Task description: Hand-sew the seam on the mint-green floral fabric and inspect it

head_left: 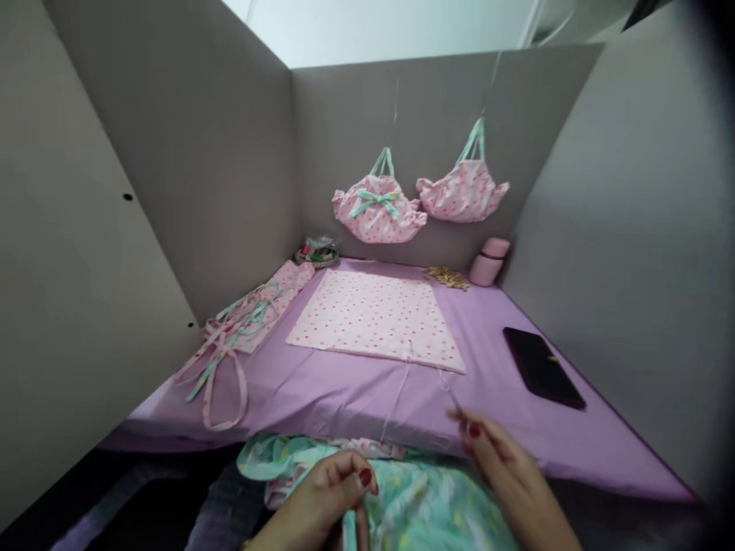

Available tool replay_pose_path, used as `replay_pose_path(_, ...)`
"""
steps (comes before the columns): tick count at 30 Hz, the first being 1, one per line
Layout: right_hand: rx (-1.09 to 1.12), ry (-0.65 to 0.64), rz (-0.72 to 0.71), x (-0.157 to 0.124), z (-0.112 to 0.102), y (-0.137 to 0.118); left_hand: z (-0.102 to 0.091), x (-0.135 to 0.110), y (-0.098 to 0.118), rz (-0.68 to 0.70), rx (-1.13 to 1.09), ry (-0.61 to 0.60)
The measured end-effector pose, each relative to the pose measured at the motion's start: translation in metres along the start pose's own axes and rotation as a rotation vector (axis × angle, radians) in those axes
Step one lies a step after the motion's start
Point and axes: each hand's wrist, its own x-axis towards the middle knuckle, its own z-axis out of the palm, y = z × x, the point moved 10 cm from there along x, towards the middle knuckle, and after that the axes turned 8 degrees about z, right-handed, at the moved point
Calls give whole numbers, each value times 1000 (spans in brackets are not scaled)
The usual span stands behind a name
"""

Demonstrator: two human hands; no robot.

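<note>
A thin sewing needle is pinched in the right hand, its long axis pointing up-left toward the pink dotted fabric square on the counter. Mint floral cloth is gripped in the curled left hand, just below.

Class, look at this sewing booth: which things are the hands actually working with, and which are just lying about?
In hand:
left hand on mint floral fabric
right hand pinching a needle and thread

Lying about:
dotted fabric square
phone
ribbon strips
two hanging bags
pink bottle
</note>
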Motion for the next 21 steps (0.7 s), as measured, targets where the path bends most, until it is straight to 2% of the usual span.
replay_pose_path(1,-241,153,-100,17,-26,-11,-2,0,2,0,73,-1)
replay_pose_path(2,-511,315,-133,33,-49,-17,-4,0,4,5,133,8)
replay_pose_path(4,-663,415,-85,68,-76,-12,-10,-2,11,32,222,49)
replay_pose_path(6,-748,443,-51,94,-85,-3,-16,-4,20,81,308,78)
replay_pose_path(9,-807,465,-61,108,-80,5,-24,-6,36,164,491,99)
replay_pose_path(13,-779,504,-106,96,-71,-5,-32,-9,62,231,762,147)
replay_pose_path(17,-717,323,-164,104,-38,-31,-16,-13,78,247,962,60)
replay_pose_path(21,-694,128,-58,139,6,-41,1,-19,77,174,1142,-43)
